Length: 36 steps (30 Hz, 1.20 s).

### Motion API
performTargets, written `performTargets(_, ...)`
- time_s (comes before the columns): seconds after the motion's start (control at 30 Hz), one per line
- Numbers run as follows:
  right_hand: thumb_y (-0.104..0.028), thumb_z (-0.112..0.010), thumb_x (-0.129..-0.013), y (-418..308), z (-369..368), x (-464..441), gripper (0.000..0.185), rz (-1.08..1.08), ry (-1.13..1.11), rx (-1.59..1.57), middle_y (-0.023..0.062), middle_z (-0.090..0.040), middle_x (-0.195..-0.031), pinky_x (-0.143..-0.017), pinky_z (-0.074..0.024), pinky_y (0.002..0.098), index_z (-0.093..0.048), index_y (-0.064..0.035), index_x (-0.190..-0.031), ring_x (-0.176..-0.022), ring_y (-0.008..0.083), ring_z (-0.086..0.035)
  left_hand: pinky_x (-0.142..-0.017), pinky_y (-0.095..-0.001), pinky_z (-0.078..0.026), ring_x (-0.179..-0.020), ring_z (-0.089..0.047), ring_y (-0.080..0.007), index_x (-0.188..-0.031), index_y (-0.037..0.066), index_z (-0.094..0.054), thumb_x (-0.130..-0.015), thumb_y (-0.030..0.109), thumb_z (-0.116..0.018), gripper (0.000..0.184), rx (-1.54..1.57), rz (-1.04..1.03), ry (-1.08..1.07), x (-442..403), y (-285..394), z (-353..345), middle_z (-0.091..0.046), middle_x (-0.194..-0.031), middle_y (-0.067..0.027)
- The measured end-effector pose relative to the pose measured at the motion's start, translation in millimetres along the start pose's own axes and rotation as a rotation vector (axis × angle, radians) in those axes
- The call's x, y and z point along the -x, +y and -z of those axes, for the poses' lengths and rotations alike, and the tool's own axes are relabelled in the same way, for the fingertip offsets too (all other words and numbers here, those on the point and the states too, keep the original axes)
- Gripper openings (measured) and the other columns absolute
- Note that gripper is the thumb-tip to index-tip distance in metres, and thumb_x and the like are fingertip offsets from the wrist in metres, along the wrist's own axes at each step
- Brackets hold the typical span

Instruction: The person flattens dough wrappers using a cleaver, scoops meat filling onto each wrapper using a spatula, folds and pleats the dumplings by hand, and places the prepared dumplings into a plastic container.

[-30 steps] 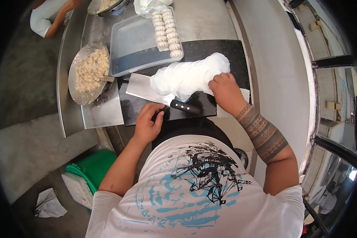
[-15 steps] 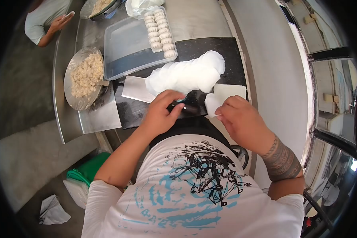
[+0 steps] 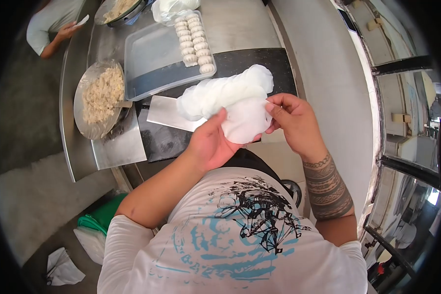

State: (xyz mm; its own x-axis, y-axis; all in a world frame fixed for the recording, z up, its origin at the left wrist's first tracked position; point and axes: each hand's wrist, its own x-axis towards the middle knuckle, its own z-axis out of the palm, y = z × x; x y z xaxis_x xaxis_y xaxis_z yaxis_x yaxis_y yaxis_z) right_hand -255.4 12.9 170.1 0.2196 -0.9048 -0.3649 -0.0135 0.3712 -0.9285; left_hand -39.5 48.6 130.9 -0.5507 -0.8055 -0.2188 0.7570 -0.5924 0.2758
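Observation:
A thin round dough wrapper [image 3: 245, 120] rests across the upturned palm and fingers of my left hand [image 3: 213, 147], whose thumb lies along the wrapper's left edge. My right hand [image 3: 291, 115] pinches its right edge between thumb and fingers. Just beyond is a long overlapping row of white wrappers [image 3: 220, 90] on the black board [image 3: 171, 144]. A flat metal plate or blade [image 3: 164, 111] sticks out at the row's left end. The dark riveted handle seen earlier is hidden now.
To the left stands a bowl of pale chunky filling [image 3: 102, 95] with a flat wooden handle [image 3: 124, 104] in it. Behind is a clear plastic tray [image 3: 147, 49] with pleated dumplings [image 3: 197, 44] along its right side. Another person's hand [image 3: 66, 32] holds a pale object.
My left hand has left the dark handle and turned palm up under the wrapper. My right hand has raised the wrapper from the board and brought it left onto that palm.

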Motion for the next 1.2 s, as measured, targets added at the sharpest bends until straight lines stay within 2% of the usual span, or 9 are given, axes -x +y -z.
performTargets(0.1,-0.016,-0.069,-0.103,15.8,-13.4,-4.5,0.030,-0.066,-0.019,-0.066,0.0080,-0.071,-0.096,-0.066,-0.0605,0.0262,-0.067,0.0073,-0.121,-0.077,0.0125,-0.067,-0.118,-0.0465,-0.045,-0.140,-0.055,-0.0322,-0.154,-0.004,-0.041,-0.107,0.031,-0.059,0.061,-0.323,-0.088,0.183,13.5,3.8,5.7,-0.056,-0.151,-0.0179)
performTargets(0.2,-0.018,-0.065,-0.105,14.8,-36.2,-7.0,0.034,-0.029,-0.006,0.001,0.0097,-0.070,-0.110,-0.071,-0.0611,0.0282,-0.065,0.0046,-0.131,-0.091,0.0145,-0.067,-0.117,-0.0402,-0.045,-0.136,-0.059,-0.0253,-0.147,-0.004,-0.049,-0.108,0.015,-0.058,0.044,-0.264,-0.160,0.236,31.4,19.3,13.4,-0.061,-0.145,-0.0155)
performTargets(0.33,-0.020,-0.063,-0.107,18.7,-61.4,-25.3,0.038,-0.052,-0.036,0.028,0.0102,-0.069,-0.122,-0.077,-0.0617,0.0302,-0.063,0.0021,-0.138,-0.100,0.0156,-0.067,-0.115,-0.0392,-0.047,-0.131,-0.062,-0.0231,-0.144,-0.001,-0.053,-0.104,0.011,-0.064,0.043,-0.221,-0.227,0.263,66.0,49.8,13.6,-0.065,-0.139,-0.0122)
performTargets(0.37,-0.025,-0.067,-0.104,19.8,-68.2,-27.6,0.042,-0.084,-0.095,-0.046,0.0088,-0.070,-0.114,-0.079,-0.0607,0.0284,-0.065,0.0043,-0.133,-0.097,0.0137,-0.065,-0.114,-0.0386,-0.048,-0.130,-0.062,-0.0221,-0.143,0.000,-0.054,-0.103,0.009,-0.066,0.043,-0.264,-0.246,0.276,75.2,55.9,15.5,-0.066,-0.138,-0.0113)
performTargets(0.5,-0.023,-0.066,-0.106,16.3,-119.1,-34.4,0.033,-0.150,-0.303,-0.256,0.0064,-0.070,-0.107,-0.080,-0.0595,0.0300,-0.068,0.0025,-0.126,-0.094,0.0144,-0.067,-0.110,-0.0395,-0.051,-0.127,-0.065,-0.0225,-0.141,0.003,-0.058,-0.097,0.008,-0.074,0.047,-0.414,-0.322,0.297,107.3,84.0,19.9,-0.068,-0.134,-0.0103)
performTargets(0.6,-0.020,-0.066,-0.106,24.5,-160.2,-42.7,0.027,-0.129,-0.406,-0.423,0.0046,-0.070,-0.103,-0.080,-0.0580,0.0297,-0.068,0.0017,-0.121,-0.092,0.0135,-0.067,-0.109,-0.0381,-0.051,-0.124,-0.066,-0.0210,-0.138,0.004,-0.060,-0.096,0.006,-0.074,0.044,-0.440,-0.389,0.349,128.4,103.8,25.5,-0.069,-0.132,-0.0098)
performTargets(0.7,-0.012,-0.071,-0.101,22.7,-197.5,-44.4,0.022,-0.069,-0.377,-0.389,0.0038,-0.071,-0.100,-0.080,-0.0563,0.0275,-0.068,0.0008,-0.119,-0.088,0.0117,-0.067,-0.100,-0.0328,-0.053,-0.114,-0.068,-0.0154,-0.130,0.004,-0.064,-0.094,0.001,-0.077,0.038,-0.481,-0.471,0.438,148.2,121.1,27.1,-0.072,-0.124,-0.0061)
performTargets(1.0,-0.002,-0.073,-0.097,10.8,-277.0,-39.6,0.023,0.047,-0.234,-0.156,0.0022,-0.072,-0.101,-0.079,-0.0515,0.0205,-0.068,0.0013,-0.120,-0.088,0.0062,-0.064,-0.101,-0.0314,-0.053,-0.112,-0.068,-0.0140,-0.128,0.003,-0.065,-0.095,-0.001,-0.074,0.035,-0.524,-0.524,0.560,184.8,161.5,56.8,-0.073,-0.122,-0.0063)
performTargets(1.2,0.000,-0.074,-0.096,21.6,-312.8,-42.5,0.031,0.111,-0.193,-0.107,0.0000,-0.070,-0.098,-0.079,-0.0515,0.0204,-0.065,0.0013,-0.126,-0.089,0.0055,-0.063,-0.101,-0.0309,-0.053,-0.114,-0.067,-0.0133,-0.131,0.003,-0.065,-0.096,0.001,-0.073,0.035,-0.585,-0.471,0.485,207.7,183.2,67.5,-0.073,-0.124,-0.0053)
